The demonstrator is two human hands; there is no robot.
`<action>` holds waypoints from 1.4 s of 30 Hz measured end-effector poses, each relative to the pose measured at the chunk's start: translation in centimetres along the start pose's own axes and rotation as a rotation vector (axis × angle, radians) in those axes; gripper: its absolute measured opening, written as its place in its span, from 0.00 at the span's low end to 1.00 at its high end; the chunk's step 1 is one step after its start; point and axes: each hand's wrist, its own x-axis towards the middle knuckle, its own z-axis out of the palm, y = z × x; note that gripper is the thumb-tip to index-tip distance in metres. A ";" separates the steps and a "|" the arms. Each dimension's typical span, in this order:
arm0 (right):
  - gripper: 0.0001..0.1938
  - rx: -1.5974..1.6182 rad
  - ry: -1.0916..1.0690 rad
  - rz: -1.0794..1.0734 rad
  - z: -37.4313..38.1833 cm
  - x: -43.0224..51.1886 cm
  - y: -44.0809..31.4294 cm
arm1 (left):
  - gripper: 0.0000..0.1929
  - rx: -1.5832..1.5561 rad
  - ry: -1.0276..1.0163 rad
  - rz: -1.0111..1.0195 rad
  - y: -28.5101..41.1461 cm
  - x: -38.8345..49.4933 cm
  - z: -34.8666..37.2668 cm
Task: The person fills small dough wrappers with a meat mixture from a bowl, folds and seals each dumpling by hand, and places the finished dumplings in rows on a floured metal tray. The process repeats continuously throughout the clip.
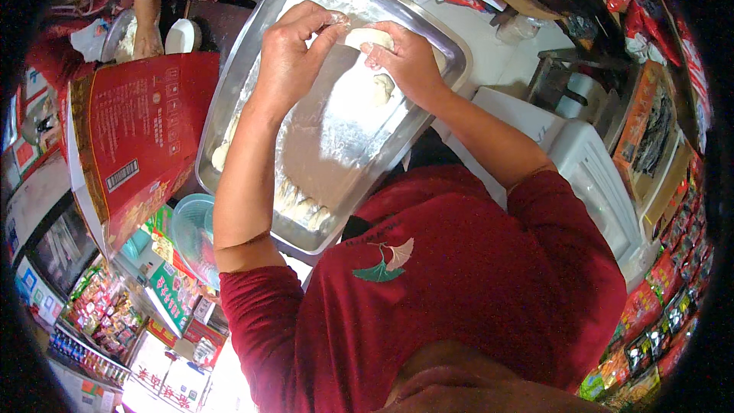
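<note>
A piece of pale dough (367, 38) is held between the thumb and fingers of my right hand (410, 63), over a deep metal tray (453, 46). Just left of it is my left hand (292, 54), its thumb and forefinger pinched together and floury; no dough shows clearly between them. Below my right hand a dough lump (383, 89) rests on the floured tray bottom. Several small shaped dough pieces (304, 209) lie in a row at the tray's near end. More dough (221, 155) sits by its left wall, partly behind my left forearm.
Left of the tray stands a red cardboard box (155, 120), with a teal plastic basket (189, 221) nearer. Beyond the box, another person's hand (148, 40) is in a metal bowl (117, 37) beside a white bowl (182, 36). A white plastic container (516, 109) stands to the right.
</note>
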 end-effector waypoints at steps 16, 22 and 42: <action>0.16 0.062 -0.046 -0.094 1.3 -0.7 -1.0 | 0.04 0.142 0.048 0.015 -0.2 -2.4 -2.4; 0.16 0.043 -0.057 -0.095 1.3 -0.4 -1.0 | 0.03 0.159 0.065 -0.023 -0.2 -2.5 -2.5; 0.14 0.076 -0.047 -0.121 1.1 0.3 -0.6 | 0.07 0.252 0.213 -0.094 -4.0 -1.8 -1.7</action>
